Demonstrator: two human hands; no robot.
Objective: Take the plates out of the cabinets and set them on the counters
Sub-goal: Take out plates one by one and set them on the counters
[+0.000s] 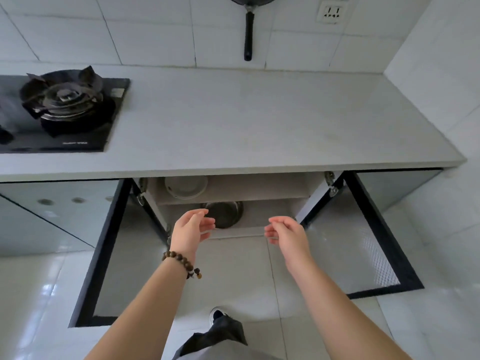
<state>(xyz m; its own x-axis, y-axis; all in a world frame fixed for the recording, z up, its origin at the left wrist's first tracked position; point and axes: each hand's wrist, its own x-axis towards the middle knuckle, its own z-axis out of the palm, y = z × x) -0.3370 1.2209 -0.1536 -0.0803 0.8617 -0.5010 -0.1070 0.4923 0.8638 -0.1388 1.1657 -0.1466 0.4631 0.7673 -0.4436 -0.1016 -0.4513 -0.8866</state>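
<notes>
Grey trouser leg (220, 341) and a dark shoe (217, 313) stand on the glossy white floor tiles (33, 294) at the bottom of the view. Above them both bare forearms reach toward an open cabinet (233, 203). Fingers (206, 224) of the left hand (191, 229) are loosely curled and spread, holding nothing; the wrist carries a brown bead bracelet (181, 262). The right hand (284, 232) is likewise half open and empty, its fingers (270, 233) pointing inward. Between and just beyond the hands, a dark metal bowl (226, 213) sits on the lower shelf. White plates (185, 187) are stacked on the upper shelf, at its left side. Both black-framed doors (376, 229) are swung wide. Over the cabinet runs a pale grey tabletop (246, 120), with a black gas hob (62, 110) at its left end. White wall tiles (155, 29) rise behind, bearing a hanging black pan (248, 35) and a socket (332, 11).
</notes>
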